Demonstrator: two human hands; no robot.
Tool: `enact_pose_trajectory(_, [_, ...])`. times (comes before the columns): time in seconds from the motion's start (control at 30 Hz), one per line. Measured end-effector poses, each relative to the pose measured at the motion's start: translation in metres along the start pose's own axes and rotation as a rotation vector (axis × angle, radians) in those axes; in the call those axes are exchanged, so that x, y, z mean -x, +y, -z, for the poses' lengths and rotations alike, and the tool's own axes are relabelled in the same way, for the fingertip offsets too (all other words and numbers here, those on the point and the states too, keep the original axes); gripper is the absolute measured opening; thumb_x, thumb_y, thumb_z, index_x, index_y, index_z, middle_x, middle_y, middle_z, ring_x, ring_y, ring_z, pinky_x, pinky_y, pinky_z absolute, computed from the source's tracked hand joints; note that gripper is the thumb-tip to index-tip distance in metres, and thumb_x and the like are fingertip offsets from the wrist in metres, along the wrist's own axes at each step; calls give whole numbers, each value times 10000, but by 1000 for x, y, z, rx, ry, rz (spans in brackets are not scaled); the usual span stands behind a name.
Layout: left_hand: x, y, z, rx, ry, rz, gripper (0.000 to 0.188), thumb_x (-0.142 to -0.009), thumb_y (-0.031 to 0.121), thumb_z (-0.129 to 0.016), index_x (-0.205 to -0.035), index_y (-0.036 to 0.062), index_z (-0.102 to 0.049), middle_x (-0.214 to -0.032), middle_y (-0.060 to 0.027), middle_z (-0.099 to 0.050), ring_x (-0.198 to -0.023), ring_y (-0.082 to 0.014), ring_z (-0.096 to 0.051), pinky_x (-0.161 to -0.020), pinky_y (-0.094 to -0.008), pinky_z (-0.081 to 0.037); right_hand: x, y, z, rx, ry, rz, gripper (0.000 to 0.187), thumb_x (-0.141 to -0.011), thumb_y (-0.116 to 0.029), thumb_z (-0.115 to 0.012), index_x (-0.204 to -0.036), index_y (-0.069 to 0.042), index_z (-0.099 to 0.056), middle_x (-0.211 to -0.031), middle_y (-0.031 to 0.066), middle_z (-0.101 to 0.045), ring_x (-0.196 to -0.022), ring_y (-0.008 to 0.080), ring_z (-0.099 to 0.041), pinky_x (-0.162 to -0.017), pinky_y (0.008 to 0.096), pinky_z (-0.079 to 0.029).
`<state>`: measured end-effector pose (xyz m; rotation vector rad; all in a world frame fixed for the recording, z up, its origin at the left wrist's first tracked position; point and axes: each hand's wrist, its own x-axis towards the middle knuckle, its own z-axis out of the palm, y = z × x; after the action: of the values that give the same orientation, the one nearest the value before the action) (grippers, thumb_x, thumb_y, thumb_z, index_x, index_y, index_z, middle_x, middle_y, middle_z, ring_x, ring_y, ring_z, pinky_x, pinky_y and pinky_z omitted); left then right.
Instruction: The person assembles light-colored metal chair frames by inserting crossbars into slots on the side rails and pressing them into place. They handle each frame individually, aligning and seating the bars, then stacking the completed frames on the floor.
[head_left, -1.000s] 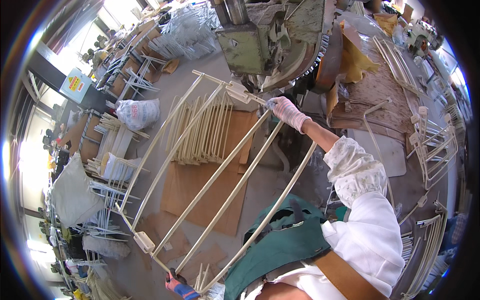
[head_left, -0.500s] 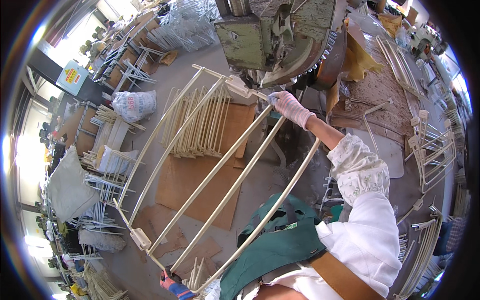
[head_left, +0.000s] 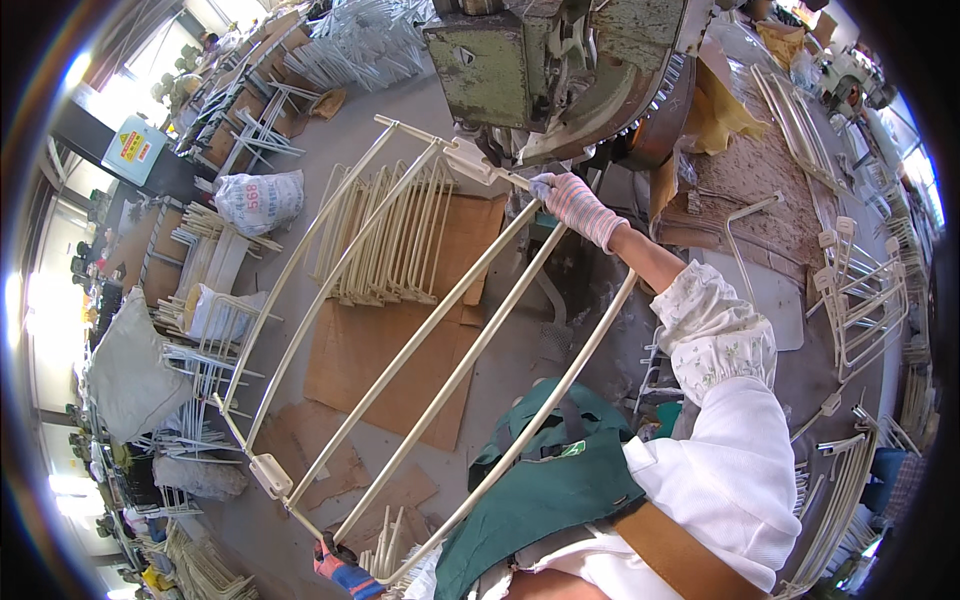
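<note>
A large cream metal tube frame [head_left: 402, 322] with several long bars hangs slantwise before me. My right hand [head_left: 580, 207], in a striped pink and white glove, is closed around its upper right end, just below the green machine [head_left: 487, 85]. Wrapped around the frame's lower corner is my left hand [head_left: 342, 566], in a red, blue and dark glove. A pale plastic joint [head_left: 270, 476] sits on the lower end rail. A second pale joint [head_left: 468, 158] is on the upper rail, close to the machine's underside. My fingertips are partly hidden behind the tubes.
A row of cream bent-tube frames [head_left: 392, 232] stands on flat brown cardboard [head_left: 390, 370] beyond the held frame. White sacks [head_left: 259, 204] and stacked tubes line the left. At right are a dusty bench [head_left: 745, 215] and more bent-tube frames [head_left: 862, 290].
The held frame has shifted slightly left in the picture, and its upper end sits a little higher. Both hands keep their hold on it.
</note>
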<state>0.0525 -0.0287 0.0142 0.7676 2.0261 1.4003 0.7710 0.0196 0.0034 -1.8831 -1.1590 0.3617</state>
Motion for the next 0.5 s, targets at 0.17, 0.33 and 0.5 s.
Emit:
enact_pose_trajectory(0.17, [-5,-19,7,-67,-5,-19,129,-706,122,-675,-718,3,-629,-547,-103,-561,-368,-129,-440,-335,-235,-291,-2,-1,5,-80,-38,-43,263,-856,-206,-475,-754,8,-588,-515,161,-424,-480,241,-345,-512,355,-388])
enact_pose_trajectory(0.33, [17,-12,11,-44,32,55,132,-707,127,-674,-728,6,-626,-538,-111,-557,-335,-126,-405,-316,-238,-273,-1,-12,13,-126,-111,-145,279,-865,-215,-467,-774,4,-614,-510,127,-464,-462,238,-351,-488,347,-383])
enact_pose_trajectory(0.5, [32,-10,12,-19,119,3,119,-714,121,-670,-715,12,-622,-526,-107,-550,-336,-123,-406,-315,-236,-273,-13,17,5,361,-15,513,155,-840,-116,-482,-892,-1,-573,-512,110,-494,-519,231,-540,-488,348,-426])
